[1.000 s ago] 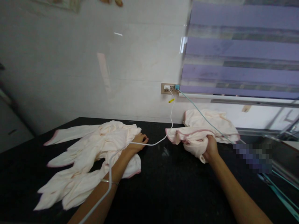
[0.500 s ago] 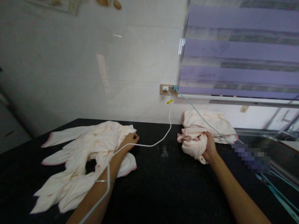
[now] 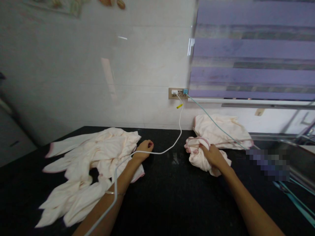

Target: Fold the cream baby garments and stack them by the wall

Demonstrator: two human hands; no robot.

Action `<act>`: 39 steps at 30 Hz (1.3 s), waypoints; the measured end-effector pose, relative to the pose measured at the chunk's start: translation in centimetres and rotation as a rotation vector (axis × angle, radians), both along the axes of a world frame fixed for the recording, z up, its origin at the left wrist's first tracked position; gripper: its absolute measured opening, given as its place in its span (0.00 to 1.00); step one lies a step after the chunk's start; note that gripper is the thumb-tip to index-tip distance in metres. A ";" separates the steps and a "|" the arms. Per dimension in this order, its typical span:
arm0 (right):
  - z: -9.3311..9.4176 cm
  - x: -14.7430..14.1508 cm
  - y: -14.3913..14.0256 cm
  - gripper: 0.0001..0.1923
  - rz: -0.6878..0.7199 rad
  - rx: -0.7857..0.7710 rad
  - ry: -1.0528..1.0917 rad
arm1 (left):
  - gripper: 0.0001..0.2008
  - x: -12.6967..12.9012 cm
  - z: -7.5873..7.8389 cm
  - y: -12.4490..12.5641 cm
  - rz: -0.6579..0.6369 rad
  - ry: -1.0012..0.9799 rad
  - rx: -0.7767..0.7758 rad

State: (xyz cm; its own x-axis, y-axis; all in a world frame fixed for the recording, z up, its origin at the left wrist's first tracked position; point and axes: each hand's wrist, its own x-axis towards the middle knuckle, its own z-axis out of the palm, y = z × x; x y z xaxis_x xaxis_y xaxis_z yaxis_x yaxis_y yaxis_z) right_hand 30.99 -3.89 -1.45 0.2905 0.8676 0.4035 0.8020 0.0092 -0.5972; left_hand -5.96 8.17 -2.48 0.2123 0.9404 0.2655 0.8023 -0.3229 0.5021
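Observation:
On the right, my right hand (image 3: 213, 155) grips a crumpled cream garment (image 3: 198, 160) with pink trim, bunched on the black countertop (image 3: 167, 183). Behind it lies a flatter cream cloth (image 3: 223, 129), also edged in pink. My left hand (image 3: 145, 149) rests near the counter, its fingers curled in and nothing visible in them. Just left of that hand spreads a pile of cream garments (image 3: 105, 147), sleeves and legs fanned out toward the left. A white cable (image 3: 157, 153) crosses in front of my left wrist.
The cable runs to a wall outlet (image 3: 178, 93). A teal cord (image 3: 209, 116) stretches from the same outlet over the rear cloth to a blurred-out object (image 3: 268, 165). A metal sink (image 3: 295, 160) is set in at the right, below a purple striped blind (image 3: 246, 49).
My left hand has moved right, off the edge of the pile. My right hand has shifted slightly left and turned over the bunched garment, which now sits apart from the rear cloth.

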 end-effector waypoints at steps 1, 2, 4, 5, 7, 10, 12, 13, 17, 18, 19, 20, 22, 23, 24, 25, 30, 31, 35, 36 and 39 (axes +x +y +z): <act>0.1 -0.3 -0.1 0.26 0.067 0.006 0.048 | 0.11 1.2 0.0 -0.8 -0.054 -0.005 -0.003; 0.1 -0.6 -0.1 0.28 0.129 0.026 0.090 | 0.13 2.4 0.1 -1.7 -0.121 -0.012 -0.009; 0.3 -1.5 -0.2 0.31 0.255 0.071 0.154 | 0.21 4.6 0.3 -3.8 -0.302 -0.028 -0.034; 0.3 -2.0 -0.3 0.32 0.327 0.077 0.179 | 0.25 5.5 0.4 -4.9 -0.380 -0.032 -0.048; 0.2 -3.2 -0.5 0.33 0.471 0.054 0.196 | 0.33 7.0 0.7 -6.8 -0.495 -0.069 -0.082; -0.2 -5.5 -1.4 0.32 0.630 0.008 0.036 | 0.37 8.3 1.2 -8.4 -0.602 -0.218 -0.126; -0.3 -7.2 -2.2 0.30 0.684 0.003 -0.154 | 0.36 8.6 1.4 -8.5 -0.639 -0.318 -0.137; -0.3 -8.0 -2.7 0.30 0.708 0.005 -0.230 | 0.36 8.7 1.4 -8.4 -0.639 -0.363 -0.139; 0.2 -9.9 -3.6 0.29 0.763 0.003 -0.340 | 0.31 8.5 0.9 -7.6 -0.539 -0.469 -0.154; 0.3 -10.0 -3.7 0.29 0.767 -0.002 -0.341 | 0.29 8.4 0.8 -7.5 -0.517 -0.451 -0.161; 0.4 -10.0 -3.6 0.29 0.769 -0.005 -0.337 | 0.26 8.4 0.7 -7.3 -0.499 -0.415 -0.163; 0.4 -9.9 -3.6 0.28 0.771 -0.007 -0.327 | 0.23 8.4 0.7 -7.2 -0.479 -0.371 -0.159; 0.4 -9.5 -3.4 0.28 0.781 -0.013 -0.291 | 0.19 8.6 0.7 -7.1 -0.433 -0.285 -0.132; 0.3 -9.3 -3.3 0.27 0.792 -0.022 -0.269 | 0.19 8.7 0.8 -7.0 -0.414 -0.250 -0.120; 0.1 -9.1 -3.2 0.28 0.797 -0.034 -0.247 | 0.20 8.8 0.8 -6.9 -0.396 -0.220 -0.112; -0.1 -9.0 -3.0 0.28 0.791 -0.047 -0.229 | 0.21 8.9 0.8 -6.9 -0.381 -0.188 -0.105; -1.2 -9.1 -2.2 0.31 0.675 -0.027 -0.258 | 0.18 9.1 0.4 -6.8 -0.360 0.055 -0.007; -1.3 -9.3 -2.1 0.31 0.667 -0.020 -0.270 | 0.17 9.1 0.4 -6.8 -0.389 0.103 0.010; -1.5 -9.8 -1.8 0.30 0.646 -0.015 -0.285 | 0.18 9.1 0.2 -6.7 -0.396 0.121 0.015; -1.5 -9.8 -1.8 0.30 0.646 -0.015 -0.286 | 0.19 9.1 0.1 -6.6 -0.375 0.093 0.002; -1.5 -9.8 -2.0 0.30 0.654 -0.014 -0.298 | 0.22 9.2 -0.4 -6.6 -0.339 0.030 -0.056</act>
